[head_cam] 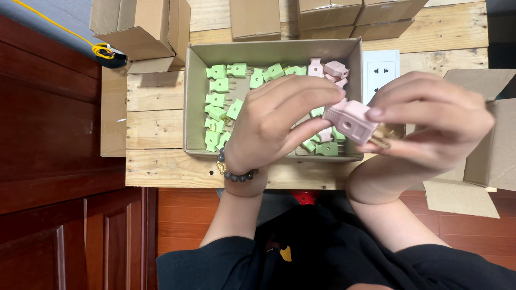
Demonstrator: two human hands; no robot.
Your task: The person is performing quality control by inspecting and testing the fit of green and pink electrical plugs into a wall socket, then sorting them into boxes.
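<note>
Looking down from the head camera, I see both hands raised above an open cardboard box [193, 102] on a pale wooden tabletop [156, 129]. The left hand [269, 126] and the right hand [430, 126] meet on one pink plug [349, 121]. The left grip is narrow, thumb and fingertips pinching the plug's near end; the right grip is closed round its far end, where brass prongs [380, 140] show between the fingers. The plug hangs tilted over the box's right half, clear of the contents below.

A dark bead bracelet [239, 174] circles the left wrist. Inside the box lie many green plugs [217, 99], mostly along the left side and the top edge, and a few more pink plugs [330, 69] in the top right corner. A white socket strip [382, 70] rests just beside the box's right wall. A larger open carton [492, 156] stands to the right, partly behind the right hand. More cardboard boxes [145, 27] line the far edge of the tabletop, and a yellow cord [97, 49] runs in at the upper left. Dark red wooden panelling [54, 161] fills the left of the view
</note>
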